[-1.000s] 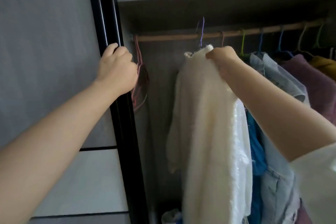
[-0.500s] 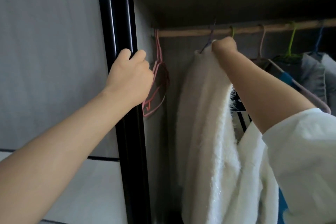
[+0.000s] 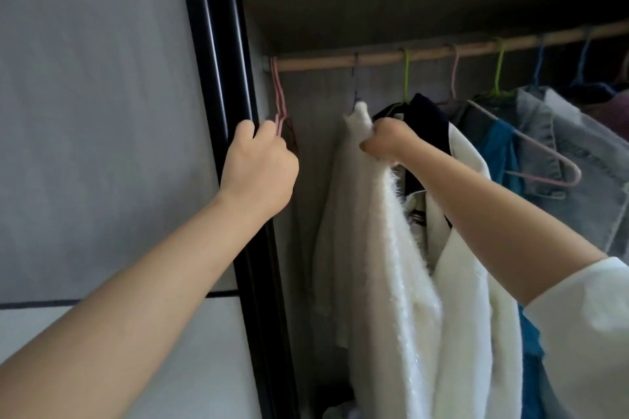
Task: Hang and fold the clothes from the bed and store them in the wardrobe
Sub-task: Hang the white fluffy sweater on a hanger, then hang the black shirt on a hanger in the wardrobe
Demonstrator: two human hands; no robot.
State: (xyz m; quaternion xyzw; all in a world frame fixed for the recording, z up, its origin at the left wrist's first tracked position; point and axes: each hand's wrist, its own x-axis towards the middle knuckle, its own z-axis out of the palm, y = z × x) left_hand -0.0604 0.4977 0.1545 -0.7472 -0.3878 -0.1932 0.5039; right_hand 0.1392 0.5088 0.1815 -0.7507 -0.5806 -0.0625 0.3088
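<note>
The wardrobe (image 3: 425,0) stands open, its black sliding door frame (image 3: 221,78) at the left and a wooden rail (image 3: 374,59) running across under the shelf. Along that rail hang a denim jacket (image 3: 585,160), a blue garment (image 3: 500,150), a dark garment (image 3: 429,119) on a green hanger (image 3: 405,78), and, nearest the opening, the fluffy white sweater (image 3: 367,248), whose dark hanger hook (image 3: 355,78) reaches up to the rail. The left hand (image 3: 258,163) has its fingers curled round the edge of the door frame, just beside two empty pink hangers (image 3: 279,99). The right hand (image 3: 388,139) pinches the sweater's shoulder close to the neck, fingers closed on the knit. The sweater looks already hung, so the step in hand seems to be settling it. The risk is that a tug at one shoulder drags the loose knit off the hanger's arm, or tips the hook off the rail, dropping the sweater to the wardrobe floor; crowding against the dark garment could also snag it. Whether the hook sits fully over the rail is too dim to tell
</note>
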